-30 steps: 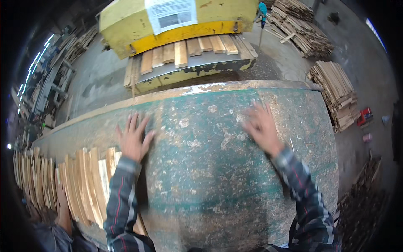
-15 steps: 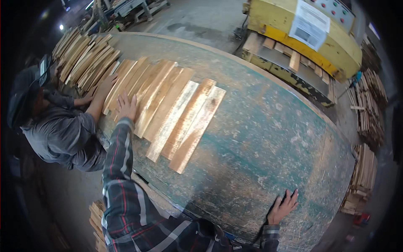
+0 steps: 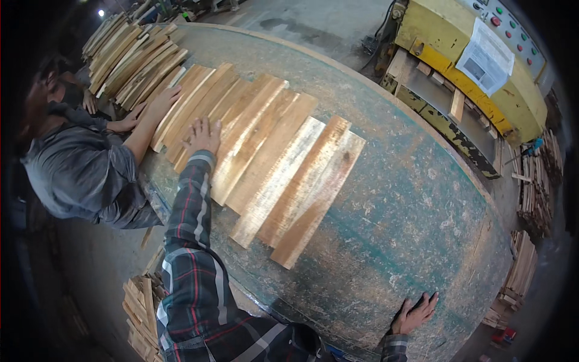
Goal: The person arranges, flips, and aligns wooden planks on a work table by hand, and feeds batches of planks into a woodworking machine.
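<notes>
My left hand (image 3: 202, 136) rests open, fingers spread, on a row of short wooden planks (image 3: 247, 139) lying side by side on the worn green tabletop (image 3: 404, 217). At the right end of the row are pale and reddish-brown boards (image 3: 316, 199). My right hand (image 3: 416, 311) lies open on the tabletop at the lower right, apart from the planks, with nothing in it. Just left of my left hand, a co-worker's hand and forearm (image 3: 158, 107) reach onto the planks at the row's left part.
A co-worker (image 3: 84, 163) is at the table's left. More sticks (image 3: 129, 54) lie at the table's far left. A yellow machine (image 3: 446, 54) holding boards stands beyond the table. Wood stacks are on the floor at the right (image 3: 515, 277) and lower left (image 3: 139, 314).
The view has swung left, bringing the plank row and co-worker into full view. My left hand has moved onto the planks; my right hand has come back toward the table's near side.
</notes>
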### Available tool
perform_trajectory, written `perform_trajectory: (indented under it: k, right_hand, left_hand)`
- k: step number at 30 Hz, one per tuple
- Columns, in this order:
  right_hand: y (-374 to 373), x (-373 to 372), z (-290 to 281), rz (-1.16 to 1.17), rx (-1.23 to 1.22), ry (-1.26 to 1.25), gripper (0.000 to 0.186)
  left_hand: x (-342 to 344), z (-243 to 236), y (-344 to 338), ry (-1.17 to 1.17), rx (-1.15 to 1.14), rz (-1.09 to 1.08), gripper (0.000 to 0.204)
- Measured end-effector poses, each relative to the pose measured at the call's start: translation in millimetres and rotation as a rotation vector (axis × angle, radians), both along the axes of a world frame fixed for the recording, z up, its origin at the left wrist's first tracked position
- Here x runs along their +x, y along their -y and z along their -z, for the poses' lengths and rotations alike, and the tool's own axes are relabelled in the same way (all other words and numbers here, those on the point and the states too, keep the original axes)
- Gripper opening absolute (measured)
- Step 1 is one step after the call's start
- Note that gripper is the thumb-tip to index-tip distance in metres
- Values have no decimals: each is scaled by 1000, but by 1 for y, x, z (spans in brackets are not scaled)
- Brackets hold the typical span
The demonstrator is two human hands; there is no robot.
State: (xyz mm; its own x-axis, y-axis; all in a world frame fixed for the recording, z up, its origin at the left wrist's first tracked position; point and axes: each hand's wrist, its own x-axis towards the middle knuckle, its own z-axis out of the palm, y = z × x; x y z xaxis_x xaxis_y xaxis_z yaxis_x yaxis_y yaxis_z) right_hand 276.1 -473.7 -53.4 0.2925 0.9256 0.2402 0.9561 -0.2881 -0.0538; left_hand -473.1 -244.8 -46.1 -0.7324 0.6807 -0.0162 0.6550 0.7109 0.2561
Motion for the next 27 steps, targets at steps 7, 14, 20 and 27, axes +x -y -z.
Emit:
perform_trajectory:
  k: [7, 14, 20, 27]
  right_hand:
    - [4, -3, -18, -103, 53, -120, 63]
    - [5, 8, -58, -380, 77, -544, 68]
    - [26, 12, -52, -218, -67, -484, 75]
    - [28, 9, -48, -205, -136, -476, 69]
  left_hand:
    - [123, -2, 18, 11, 56, 113, 88]
    - [319, -45, 61, -18, 35, 342, 95]
    - [420, -53, 93, -24, -37, 426, 92]
    - [394, -53, 105, 25, -141, 522, 76]
